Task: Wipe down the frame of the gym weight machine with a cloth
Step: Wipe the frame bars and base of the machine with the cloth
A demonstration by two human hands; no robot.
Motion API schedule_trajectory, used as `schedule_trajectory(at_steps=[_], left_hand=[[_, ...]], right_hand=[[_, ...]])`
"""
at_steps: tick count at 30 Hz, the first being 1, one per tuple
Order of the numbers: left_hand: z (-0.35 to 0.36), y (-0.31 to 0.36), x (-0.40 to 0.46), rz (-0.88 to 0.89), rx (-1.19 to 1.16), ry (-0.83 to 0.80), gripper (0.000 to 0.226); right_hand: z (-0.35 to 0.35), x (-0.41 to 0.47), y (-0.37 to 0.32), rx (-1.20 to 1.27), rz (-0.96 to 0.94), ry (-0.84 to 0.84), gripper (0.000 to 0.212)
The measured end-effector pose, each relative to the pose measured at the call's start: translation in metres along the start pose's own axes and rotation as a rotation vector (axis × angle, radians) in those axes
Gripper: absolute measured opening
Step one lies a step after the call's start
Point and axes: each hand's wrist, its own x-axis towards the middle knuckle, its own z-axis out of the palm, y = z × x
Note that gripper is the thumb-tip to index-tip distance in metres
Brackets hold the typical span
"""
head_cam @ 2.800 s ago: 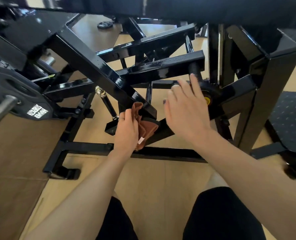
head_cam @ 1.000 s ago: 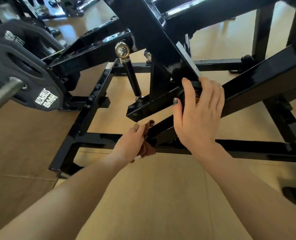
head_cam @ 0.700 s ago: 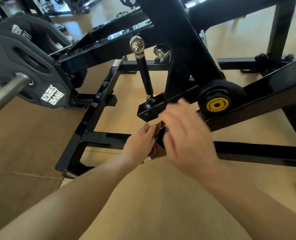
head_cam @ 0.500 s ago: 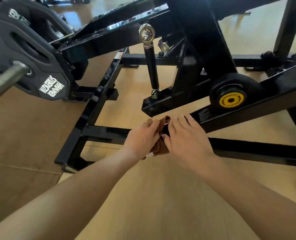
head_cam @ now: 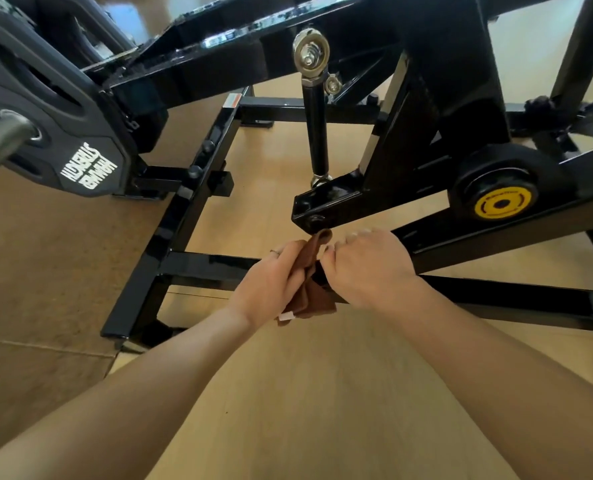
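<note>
Both hands (head_cam: 326, 271) closed on cloth (head_cam: 310, 289)

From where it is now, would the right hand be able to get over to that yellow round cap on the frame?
Probably yes. The right hand sits just below and left of the yellow cap, with only the sloping black bar between them, and nothing covers the cap's face.

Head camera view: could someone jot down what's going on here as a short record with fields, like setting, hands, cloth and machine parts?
setting: gym floor, tan, seen from above
machine: black steel frame of a weight machine
cloth: brown cloth with a small white tag, bunched at the lower end of a slanted bar
left hand: gripping the cloth, ring on one finger
right hand: closed at the cloth's other side, against the slanted bar
weight plate: black, white lettering, at left on a steel sleeve
pivot cap: yellow, at right
</note>
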Motion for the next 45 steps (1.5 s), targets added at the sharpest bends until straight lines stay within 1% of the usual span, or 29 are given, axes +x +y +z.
schedule_trajectory(at_steps=[2, 4, 5, 7, 11, 14, 16, 19, 21, 24, 26, 28, 29, 31, 32, 34, 37, 38, 40, 41, 43, 44, 45], left_hand=[[-0.002, -0.008, 0.003, -0.127, -0.12, 0.06, 0.017], [-0.004, -0.017, 0.009, -0.287, -0.254, 0.098, 0.014], [-0.004, -0.02, 0.01, -0.312, -0.253, 0.087, 0.013], [-0.004, -0.021, 0.012, -0.248, -0.153, 0.051, 0.011], [-0.01, -0.02, 0.008, -0.024, 0.184, -0.013, 0.033], [-0.012, -0.029, -0.007, 0.141, 0.442, -0.05, 0.03], [-0.013, -0.034, -0.013, 0.17, 0.463, -0.036, 0.028], [-0.028, -0.05, -0.002, 0.053, 0.473, 0.004, 0.027], [-0.046, -0.071, 0.004, -0.062, 0.503, 0.044, 0.032], [-0.073, -0.1, 0.001, -0.263, 0.505, 0.108, 0.023], [-0.076, -0.101, -0.002, -0.32, 0.467, 0.132, 0.027], [-0.062, -0.081, -0.001, -0.274, 0.395, 0.096, 0.039], [-0.05, -0.068, -0.001, -0.226, 0.331, 0.067, 0.04], [-0.024, -0.041, -0.001, -0.127, 0.227, 0.005, 0.03], [-0.013, -0.032, -0.001, -0.068, 0.224, -0.006, 0.027], [-0.008, -0.028, -0.001, 0.01, 0.255, -0.006, 0.028], [-0.031, -0.052, -0.007, 0.088, 0.427, -0.032, 0.041], [-0.044, -0.065, -0.011, 0.06, 0.48, -0.032, 0.047], [-0.076, -0.098, -0.023, -0.064, 0.547, 0.014, 0.051], [-0.091, -0.113, -0.03, -0.134, 0.547, 0.045, 0.047], [-0.114, -0.132, -0.045, -0.326, 0.409, 0.117, 0.028], [-0.12, -0.138, -0.048, -0.394, 0.374, 0.144, 0.02], [-0.122, -0.139, -0.048, -0.436, 0.371, 0.175, 0.017]], right_hand=[[0.003, 0.002, -0.003, -0.018, 0.037, -0.013, 0.051], [0.004, 0.002, -0.006, -0.05, 0.073, -0.013, 0.03], [0.004, 0.002, -0.007, -0.06, 0.1, -0.006, 0.026], [0.006, 0.004, -0.01, -0.078, 0.147, -0.001, 0.028], [0.007, 0.006, -0.013, -0.116, 0.214, 0.033, 0.039], [0.004, 0.006, -0.017, -0.097, 0.224, 0.037, 0.038], [0.004, 0.007, -0.024, -0.063, 0.259, 0.04, 0.039], [0.006, 0.01, -0.028, -0.045, 0.336, 0.042, 0.05], [0.008, 0.007, -0.029, -0.069, 0.318, 0.028, 0.048], [0.01, 0.006, -0.029, -0.059, 0.322, 0.017, 0.05], [0.011, 0.008, -0.029, -0.054, 0.34, 0.019, 0.052], [0.012, 0.009, -0.028, -0.051, 0.344, 0.032, 0.054], [0.012, 0.009, -0.028, -0.048, 0.349, 0.034, 0.055], [0.011, 0.009, -0.029, -0.042, 0.362, 0.043, 0.055], [0.011, 0.009, -0.029, -0.039, 0.367, 0.048, 0.055], [0.01, 0.008, -0.03, -0.037, 0.372, 0.047, 0.053], [0.01, 0.006, -0.029, -0.069, 0.343, 0.029, 0.05], [0.01, 0.006, -0.028, -0.072, 0.344, 0.019, 0.05], [0.01, 0.008, -0.029, -0.063, 0.351, 0.01, 0.051], [0.011, 0.01, -0.029, -0.06, 0.36, 0.007, 0.051], [0.011, 0.012, -0.031, -0.065, 0.38, 0.008, 0.054], [0.011, 0.013, -0.031, -0.07, 0.387, 0.004, 0.055], [0.012, 0.014, -0.031, -0.073, 0.393, -0.005, 0.055]])
